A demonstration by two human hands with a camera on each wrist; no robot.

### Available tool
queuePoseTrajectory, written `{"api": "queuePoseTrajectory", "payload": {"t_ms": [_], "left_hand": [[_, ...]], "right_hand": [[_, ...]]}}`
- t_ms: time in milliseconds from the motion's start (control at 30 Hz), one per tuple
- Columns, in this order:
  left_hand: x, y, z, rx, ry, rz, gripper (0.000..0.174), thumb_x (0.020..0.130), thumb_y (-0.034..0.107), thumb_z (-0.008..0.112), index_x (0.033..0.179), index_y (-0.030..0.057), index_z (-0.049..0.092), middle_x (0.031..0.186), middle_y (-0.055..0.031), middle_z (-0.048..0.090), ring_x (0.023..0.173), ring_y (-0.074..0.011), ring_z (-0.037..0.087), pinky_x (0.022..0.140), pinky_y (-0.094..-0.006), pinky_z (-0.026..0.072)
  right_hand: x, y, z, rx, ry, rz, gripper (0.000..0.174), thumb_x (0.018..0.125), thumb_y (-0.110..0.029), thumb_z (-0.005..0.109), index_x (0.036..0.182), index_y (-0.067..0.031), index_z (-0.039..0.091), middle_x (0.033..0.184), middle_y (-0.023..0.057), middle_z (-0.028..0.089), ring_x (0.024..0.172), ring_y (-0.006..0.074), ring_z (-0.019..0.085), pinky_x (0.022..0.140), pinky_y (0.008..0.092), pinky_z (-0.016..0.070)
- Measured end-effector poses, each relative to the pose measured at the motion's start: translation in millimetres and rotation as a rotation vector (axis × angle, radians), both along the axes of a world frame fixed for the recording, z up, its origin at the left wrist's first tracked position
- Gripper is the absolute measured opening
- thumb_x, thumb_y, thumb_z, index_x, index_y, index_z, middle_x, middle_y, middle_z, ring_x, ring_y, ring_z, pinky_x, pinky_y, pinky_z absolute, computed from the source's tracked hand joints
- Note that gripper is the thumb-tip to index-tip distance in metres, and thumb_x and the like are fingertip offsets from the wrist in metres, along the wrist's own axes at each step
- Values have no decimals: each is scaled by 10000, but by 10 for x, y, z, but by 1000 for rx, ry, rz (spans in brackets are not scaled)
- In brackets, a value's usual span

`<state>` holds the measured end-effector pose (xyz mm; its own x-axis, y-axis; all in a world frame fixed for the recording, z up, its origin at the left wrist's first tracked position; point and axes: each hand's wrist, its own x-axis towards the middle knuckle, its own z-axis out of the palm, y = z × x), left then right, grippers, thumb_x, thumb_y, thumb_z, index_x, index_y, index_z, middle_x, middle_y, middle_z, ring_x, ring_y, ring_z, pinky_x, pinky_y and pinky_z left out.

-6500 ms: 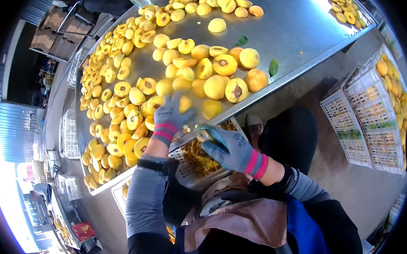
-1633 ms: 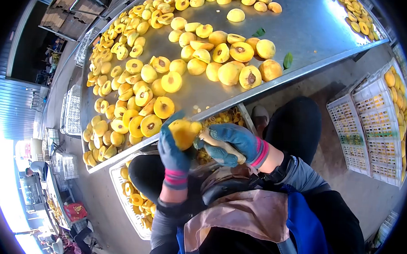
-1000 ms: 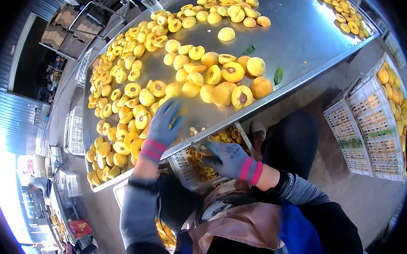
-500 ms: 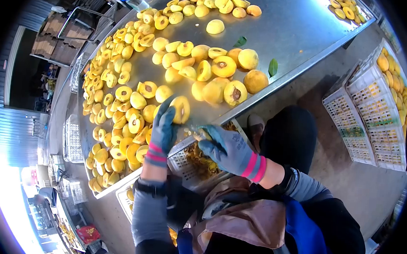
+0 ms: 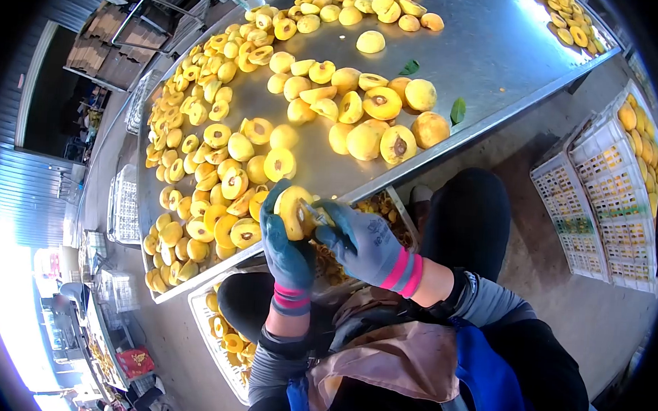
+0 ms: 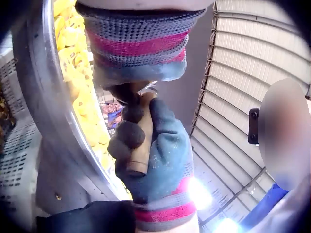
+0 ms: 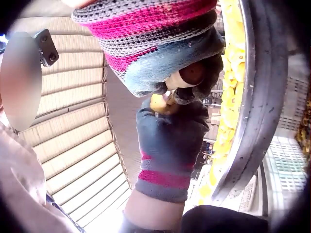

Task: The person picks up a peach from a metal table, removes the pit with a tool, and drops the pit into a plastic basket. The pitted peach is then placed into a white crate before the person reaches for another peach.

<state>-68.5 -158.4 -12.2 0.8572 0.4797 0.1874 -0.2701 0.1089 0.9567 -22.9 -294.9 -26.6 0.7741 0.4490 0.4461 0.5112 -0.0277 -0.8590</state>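
Note:
My left hand (image 5: 289, 249) holds a yellow peach half (image 5: 292, 203), its cut face with the brown pit hollow turned toward my right hand. My right hand (image 5: 370, 246) grips a tool with a round wooden handle (image 6: 140, 158) and a thin curved metal end. That metal end is right at the peach's pit hollow. Both hands wear grey-blue gloves with pink-striped cuffs and meet over the front edge of the metal table (image 5: 456, 48). In the right wrist view, the fingers hide much of the peach half (image 7: 163, 103).
Many peach halves (image 5: 233, 182) cover the table's left side. A crate of scraps (image 5: 405, 221) stands under the table edge; another crate with peach halves (image 5: 231, 343) is by my left knee. Stacked white crates (image 5: 597, 205) of peaches stand at right. Two leaves (image 5: 458, 110) lie near the edge.
A second ago my left hand reached over the table without fruit. It has since picked up a peach half and brought it down to the tool in my right hand.

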Motion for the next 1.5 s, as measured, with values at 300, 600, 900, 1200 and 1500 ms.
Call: {"api": "queuePoseTrajectory", "payload": {"t_ms": [300, 600, 900, 1200, 1500], "left_hand": [[-45, 89, -118, 206, -20, 82, 597, 1010, 482, 422, 1372, 8, 457, 1322, -113, 526, 1170, -224, 538, 1024, -367, 436], [-56, 9, -132, 434, -67, 157, 592, 1020, 460, 394, 1371, -12, 458, 1352, -142, 513, 1186, -241, 532, 1041, -380, 420], [-92, 116, 181, 325, 247, -28, 594, 1031, 484, 362, 1165, -31, 624, 1139, -121, 636, 1022, -214, 605, 939, -322, 477], [-120, 163, -22, 413, 215, 37, 502, 1009, 400, 493, 1160, -59, 628, 1108, -110, 662, 978, -170, 600, 910, -312, 473], [-175, 185, -222, 492, 133, 97, 648, 1009, 528, 420, 1205, -67, 585, 1081, -145, 674, 926, -209, 646, 845, -327, 519]], "right_hand": [[-35, 46, -127, 166, 28, 73, 361, 901, -142, 644, 1205, 26, 545, 963, 236, 659, 862, 419, 644, 716, 472, 524], [-29, 6, -12, 131, -19, 56, 340, 891, -156, 650, 1187, -16, 558, 934, 210, 658, 817, 416, 640, 687, 460, 525], [-38, -114, 43, -164, -219, 133, 282, 866, -179, 638, 1111, -66, 556, 900, 153, 668, 762, 369, 652, 636, 468, 517], [-30, -74, -7, -304, 29, 197, 291, 900, -146, 609, 1183, -87, 573, 995, 176, 677, 882, 387, 647, 727, 441, 524], [21, -82, -126, 138, 859, 639, 355, 984, -338, 555, 1188, -52, 608, 690, 83, 609, 610, 230, 614, 577, 348, 478]]}}
